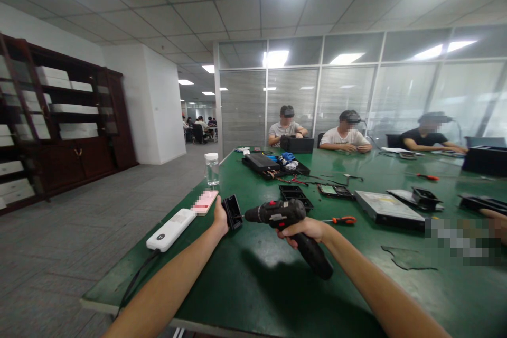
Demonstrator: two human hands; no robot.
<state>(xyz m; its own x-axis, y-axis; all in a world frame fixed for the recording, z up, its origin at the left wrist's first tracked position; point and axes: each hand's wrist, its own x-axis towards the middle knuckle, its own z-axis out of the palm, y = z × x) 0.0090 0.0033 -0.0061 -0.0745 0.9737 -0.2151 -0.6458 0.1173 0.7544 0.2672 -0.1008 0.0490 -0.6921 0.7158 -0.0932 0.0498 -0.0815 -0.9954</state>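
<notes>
Holding open black box (233,212), inside dark: left hand (222,216).

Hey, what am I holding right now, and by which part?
Your right hand grips the black drill by its handle. Your left hand holds a small black frame by its outer left side.

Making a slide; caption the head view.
Right hand points a cordless drill at a black housing held in left hand over green table.

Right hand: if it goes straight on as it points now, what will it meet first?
Probably the black box in the left hand. The right hand aims the drill there; depth is unclear.
</notes>
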